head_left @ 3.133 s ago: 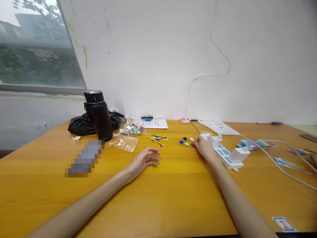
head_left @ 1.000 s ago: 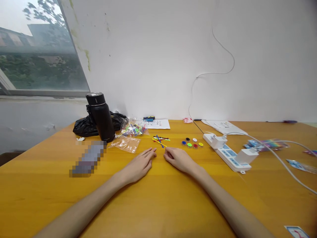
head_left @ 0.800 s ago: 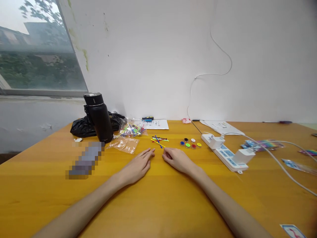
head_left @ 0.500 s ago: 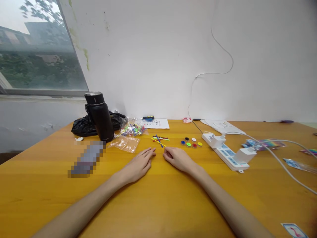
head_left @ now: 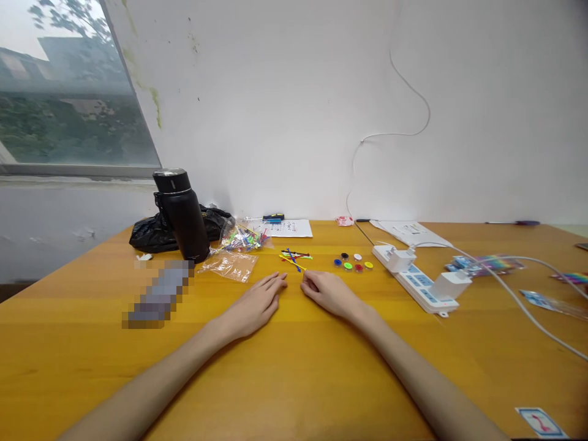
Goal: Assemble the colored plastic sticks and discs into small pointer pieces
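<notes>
My left hand (head_left: 258, 304) lies palm down on the wooden table (head_left: 275, 380), fingers stretched out and holding nothing. Across from it my right hand (head_left: 329, 294) rests loosely curled, with nothing visible in its closed fingers. Just beyond the hands is a small heap of thin plastic sticks; a yellow stick (head_left: 294, 263) crosses a blue stick (head_left: 292, 258), and red, green and black ones lie behind. The yellow stick's near end reaches close to my right fingers; whether they touch I cannot tell. Several small coloured discs (head_left: 358, 267) lie right of the sticks.
At left stand a black bottle (head_left: 182, 220), a black plastic bag (head_left: 149, 234) and a blurred flat object (head_left: 160, 291). Clear bags (head_left: 232, 266) lie near printed paper (head_left: 294, 228). A white power strip (head_left: 416, 282) with cables sits right; a picture card (head_left: 541, 422) lies near right.
The whole view has shifted very slightly. Both hands and the things on the table keep their places.
</notes>
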`<control>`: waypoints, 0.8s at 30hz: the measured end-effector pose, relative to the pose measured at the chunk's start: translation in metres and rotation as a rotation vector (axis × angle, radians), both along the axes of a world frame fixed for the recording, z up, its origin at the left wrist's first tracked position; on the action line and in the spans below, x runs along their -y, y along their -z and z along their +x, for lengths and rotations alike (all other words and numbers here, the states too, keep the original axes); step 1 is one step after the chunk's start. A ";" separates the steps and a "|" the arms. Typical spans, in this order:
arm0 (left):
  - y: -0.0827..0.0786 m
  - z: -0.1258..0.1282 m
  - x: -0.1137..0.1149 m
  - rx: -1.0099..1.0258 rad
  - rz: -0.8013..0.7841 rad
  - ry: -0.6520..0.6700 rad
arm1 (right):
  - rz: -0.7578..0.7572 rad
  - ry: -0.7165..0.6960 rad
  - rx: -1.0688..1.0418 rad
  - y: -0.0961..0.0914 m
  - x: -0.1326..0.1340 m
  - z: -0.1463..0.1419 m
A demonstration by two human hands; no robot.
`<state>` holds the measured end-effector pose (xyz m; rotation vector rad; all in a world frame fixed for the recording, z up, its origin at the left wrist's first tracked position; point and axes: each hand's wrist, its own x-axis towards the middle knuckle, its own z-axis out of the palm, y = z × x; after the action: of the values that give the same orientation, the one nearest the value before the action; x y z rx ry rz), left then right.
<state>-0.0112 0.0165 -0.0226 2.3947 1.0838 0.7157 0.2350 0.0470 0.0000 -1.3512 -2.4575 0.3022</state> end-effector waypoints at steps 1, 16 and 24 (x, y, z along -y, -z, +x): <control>-0.001 0.000 0.000 -0.045 0.011 -0.008 | 0.001 -0.001 0.000 0.000 0.000 0.000; -0.004 0.001 0.001 -0.236 0.055 -0.028 | 0.012 -0.003 0.002 0.001 0.001 0.000; -0.001 0.000 0.000 -0.230 0.070 -0.029 | 0.025 -0.005 -0.003 0.001 0.000 0.000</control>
<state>-0.0111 0.0168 -0.0214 2.5743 1.2043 0.5033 0.2348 0.0470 -0.0010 -1.3336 -2.4545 0.2733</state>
